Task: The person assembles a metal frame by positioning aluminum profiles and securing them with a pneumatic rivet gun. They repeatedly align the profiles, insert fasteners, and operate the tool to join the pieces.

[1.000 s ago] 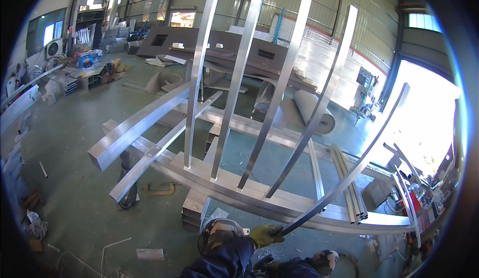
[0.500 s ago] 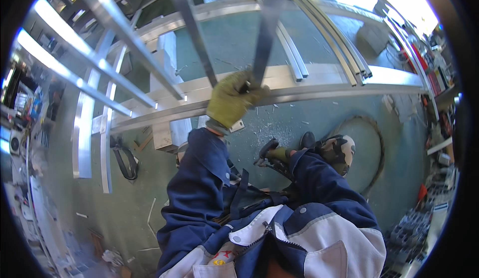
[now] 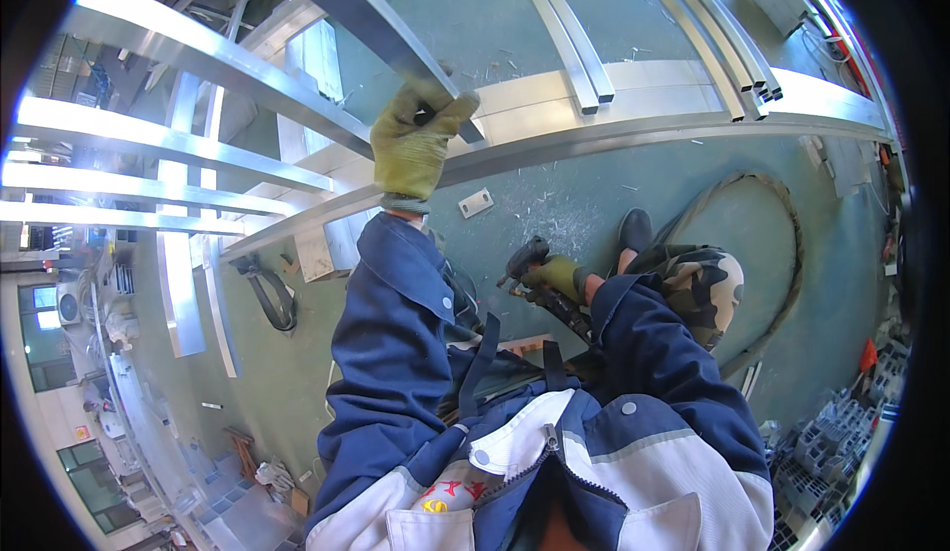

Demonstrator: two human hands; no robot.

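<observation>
My left hand (image 3: 414, 140), in a yellow-green work glove, is closed around the near end of a silver metal bar (image 3: 381, 32). That bar's end rests over a long aluminium beam (image 3: 648, 91) that runs across in front of me. Further left, several more metal bars (image 3: 188, 136) lie side by side with their near ends on the same beam. Low beside my knee, my right hand (image 3: 560, 276), also gloved, is wrapped around a dark handheld tool (image 3: 529, 254). Its lower part is partly hidden by my hand and sleeve.
Two pale bars (image 3: 569, 32) and a bundle of thin tubes (image 3: 708, 32) lie across the beam at right. A thick hose (image 3: 792, 254) curves over the floor. Metal shavings (image 3: 554, 215), a small plate (image 3: 476, 203) and a black strap (image 3: 267, 294) lie below.
My left hand has moved left along the beam with the bar's end, toward the row of bars. My right hand stays low with the tool. The view has shifted too.
</observation>
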